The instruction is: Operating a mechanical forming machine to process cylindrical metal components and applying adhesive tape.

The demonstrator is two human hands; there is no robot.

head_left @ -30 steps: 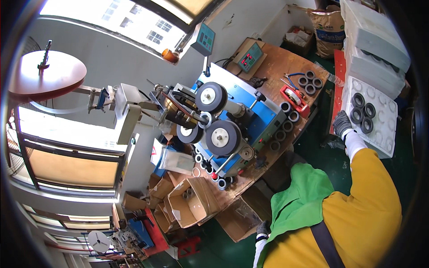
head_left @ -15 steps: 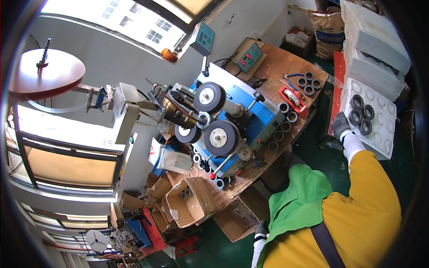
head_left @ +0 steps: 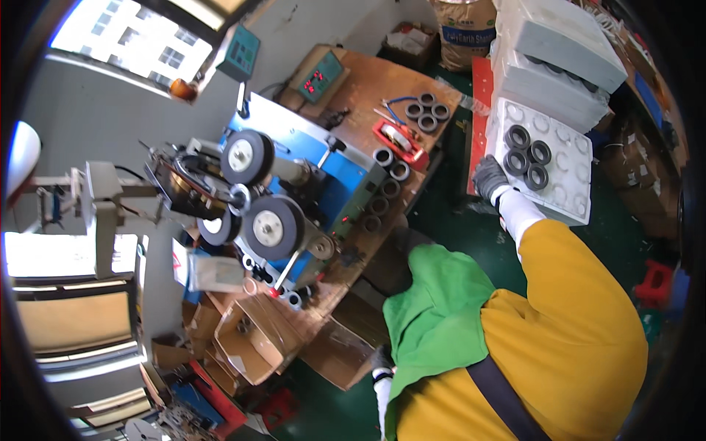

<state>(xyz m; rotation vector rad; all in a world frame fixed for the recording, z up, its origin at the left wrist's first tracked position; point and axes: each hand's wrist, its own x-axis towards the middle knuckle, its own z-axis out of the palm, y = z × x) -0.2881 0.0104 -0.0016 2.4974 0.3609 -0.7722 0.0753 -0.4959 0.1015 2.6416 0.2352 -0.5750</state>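
Observation:
At the near-left edge of a white foam tray (head_left: 562, 198), my right hand (head_left: 489, 178) in a grey glove has its fingers curled against the rim. Several black rings (head_left: 528, 158) sit grouped on the tray beside that hand; the other round hollows hold none. My left hand (head_left: 380, 359), in a dark glove, hangs low beside the green apron (head_left: 441, 301), close to an open cardboard box (head_left: 334, 356). Its fingers are too small and partly hidden to read. A blue machine (head_left: 312, 187) with black wheels (head_left: 272, 228) stands on the wooden bench, a metal ring (head_left: 240, 197) between its wheels.
Along the bench (head_left: 360, 81) lie several grey rings (head_left: 426, 114), a red tape dispenser (head_left: 401, 145) and a control box with a lit display (head_left: 321, 76). Foam blocks (head_left: 551, 73) are stacked behind the tray. Another cardboard box (head_left: 257, 345) stands below the bench.
The whole view has shifted, so the bench and tray appear farther left. My right hand keeps its place at the tray's edge, and the rings on the tray look unmoved.

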